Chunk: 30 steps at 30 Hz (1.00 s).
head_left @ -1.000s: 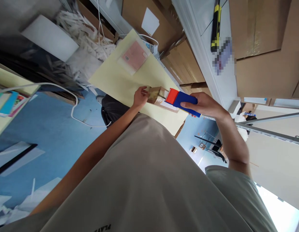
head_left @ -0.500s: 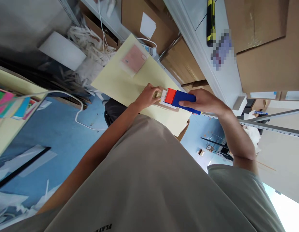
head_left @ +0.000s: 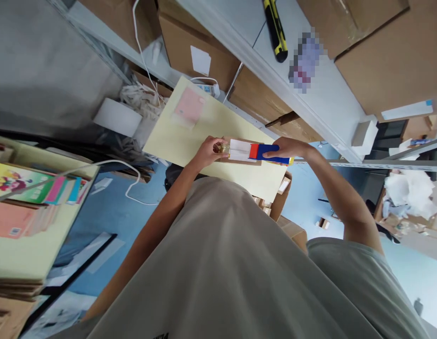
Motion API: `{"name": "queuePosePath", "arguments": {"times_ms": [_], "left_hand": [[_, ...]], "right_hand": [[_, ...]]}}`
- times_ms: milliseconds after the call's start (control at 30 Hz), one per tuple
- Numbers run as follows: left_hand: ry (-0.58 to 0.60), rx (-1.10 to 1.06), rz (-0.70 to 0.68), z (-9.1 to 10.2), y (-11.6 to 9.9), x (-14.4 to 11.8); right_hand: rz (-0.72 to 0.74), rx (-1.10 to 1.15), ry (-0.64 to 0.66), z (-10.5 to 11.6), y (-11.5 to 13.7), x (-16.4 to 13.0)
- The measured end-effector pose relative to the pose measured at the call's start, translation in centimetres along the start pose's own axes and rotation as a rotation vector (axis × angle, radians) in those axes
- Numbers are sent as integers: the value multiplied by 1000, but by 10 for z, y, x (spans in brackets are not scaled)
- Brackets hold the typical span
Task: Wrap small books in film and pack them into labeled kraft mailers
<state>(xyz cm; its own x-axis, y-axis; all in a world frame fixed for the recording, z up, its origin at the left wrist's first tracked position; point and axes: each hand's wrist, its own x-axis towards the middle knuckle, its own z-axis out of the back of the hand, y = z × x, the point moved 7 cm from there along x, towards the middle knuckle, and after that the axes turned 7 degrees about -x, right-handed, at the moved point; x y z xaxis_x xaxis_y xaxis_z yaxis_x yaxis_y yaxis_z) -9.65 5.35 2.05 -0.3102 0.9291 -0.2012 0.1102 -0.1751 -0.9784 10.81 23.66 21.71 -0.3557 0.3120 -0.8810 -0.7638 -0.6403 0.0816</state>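
compared with a second ago, the dispenser (head_left: pixel 266 153) is seen drawn further along the box (head_left: pixel 239 157), away from the left hand (head_left: pixel 208 151); a stretch of white label and glossy tape now shows on the box top between the two hands, where the red head sat close to the left fingers half a second ago. judged from this, a strip has been laid along most of the top seam and the pull is near its end. the view has also swung, so that more of the shelf (head_left: pixel 310 101) is seen. left hand: curled over the near end of the box, fingers pressed on the tape end, thumb side hidden; it pins rather than lifts. right hand (head_left: pixel 287 148): wrapped round the blue handle of the dispenser, fingers closed on it. the box is small, flat, brown cardboard, lying on the table (head_left: pixel 190 141) near its far edge. the table top is pale yellow, matt, smooth. the dispenser is hard plastic, blue body with red head, blocky. a pink packet (head_left: pixel 189 107) in a clear sleeve lies well apart on the table. stacked cartons (head_left: pixel 377 61), dull brown, and a yellow-black tool (head_left: pixel 275 28) are on the shelf.
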Motion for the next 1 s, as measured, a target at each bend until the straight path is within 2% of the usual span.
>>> {"name": "queuePosePath", "arguments": {"times_ms": [100,233,367,433,500,600,667,833,1000], "left_hand": [[-9,37,11,2,0,-2],[13,152,-14,6,-5,-7],[3,371,-66,3,-22,-14],[21,532,-133,-12,-37,-16],[109,672,-189,-39,-49,-17],[260,779,-219,-79,-52,-12],[300,801,-207,-92,-49,-6],[305,837,-144,-89,-41,4],[319,947,-163,-86,-41,-2]], "right_hand": [[-12,38,5,-16,-4,15],[13,54,-44,-25,-3,29],[43,93,-36,-28,-6,34],[46,109,-23,-28,-8,34],[44,110,-32,-27,-11,34],[47,119,-41,-25,-14,35],[50,141,-33,-25,-14,37],[62,172,1,-28,-14,43],[110,289,77,-33,-21,44]]}}
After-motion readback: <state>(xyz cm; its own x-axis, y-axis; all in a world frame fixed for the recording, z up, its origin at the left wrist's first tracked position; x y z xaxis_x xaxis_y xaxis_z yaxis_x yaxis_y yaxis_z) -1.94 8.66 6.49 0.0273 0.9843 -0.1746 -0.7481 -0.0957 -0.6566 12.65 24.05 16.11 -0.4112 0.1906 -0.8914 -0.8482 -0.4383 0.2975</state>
